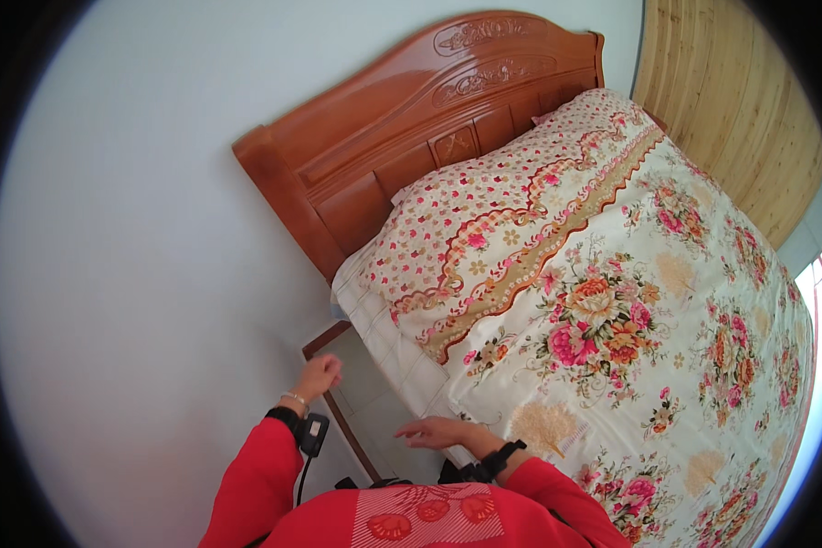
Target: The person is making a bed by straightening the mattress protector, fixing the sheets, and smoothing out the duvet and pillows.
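Note:
My left hand (320, 375) hangs in the air near the white wall, its fingers curled in and no object visible in it. Lower and to the right, my right hand (438, 433) hovers by the bed's near edge, fingers apart and holding nothing. Nearest to it is the floral quilt (599, 322), spread over the bed with a few wrinkles. A white checked sheet (401, 356) shows along the side of the mattress. At the head end, the quilt's small-flower border (466, 212) rises over a bulge; what lies under it is hidden.
A carved wooden headboard (411, 103) stands against the white wall (130, 205). Between wall and bed runs a narrow strip of tiled floor (366, 397) with a brown skirting (349, 435). Wood panelling (719, 109) lies beyond the bed. A small black device (314, 434) with a cable sits at my left wrist.

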A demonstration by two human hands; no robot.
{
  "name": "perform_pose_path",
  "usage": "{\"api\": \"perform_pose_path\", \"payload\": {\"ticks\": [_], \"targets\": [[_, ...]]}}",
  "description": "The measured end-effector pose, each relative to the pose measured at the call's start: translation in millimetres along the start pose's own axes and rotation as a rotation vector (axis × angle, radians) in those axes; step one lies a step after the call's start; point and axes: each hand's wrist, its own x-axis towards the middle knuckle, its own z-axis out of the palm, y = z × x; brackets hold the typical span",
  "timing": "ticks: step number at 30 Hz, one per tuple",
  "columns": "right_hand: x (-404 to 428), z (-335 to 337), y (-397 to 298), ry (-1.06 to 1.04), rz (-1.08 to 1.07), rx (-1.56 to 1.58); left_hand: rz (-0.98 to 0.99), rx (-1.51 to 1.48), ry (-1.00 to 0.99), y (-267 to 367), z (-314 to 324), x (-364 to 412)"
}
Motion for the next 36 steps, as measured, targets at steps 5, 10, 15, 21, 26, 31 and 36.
{"api": "perform_pose_path", "payload": {"ticks": [5, 10, 15, 21, 26, 31, 36], "targets": [[-73.8, -18.1, 52.3, 0.459, 0.303, 0.266, 0.154, 0.124, -0.04, 31.4, 4.5, 107.9], [-171.5, -22.1, 41.1, 1.065, 0.501, 0.355, 0.218, 0.18, 0.145, 24.9, 21.5, 221.5], [-149.7, -6.5, 7.9, 1.334, 0.68, 0.435, 0.415, 0.374, 0.318, -1.6, 13.1, 327.4], [-64.7, 14.1, 8.9, 1.054, 0.864, 0.436, 0.383, -0.078, 0.043, 40.3, 41.2, 339.9], [-28.5, -45.1, 8.5, 1.024, 0.924, 0.138, 0.48, 0.104, 0.333, 68.4, -70.2, 340.2], [-26.0, -81.1, 32.4, 0.888, 1.139, 0.377, 0.509, 0.644, 0.157, 47.1, -96.2, 339.8], [5.7, -56.4, 50.0, 0.616, 1.22, 0.631, 0.629, 0.663, 0.039, -0.2, -62.1, 359.7]]}}
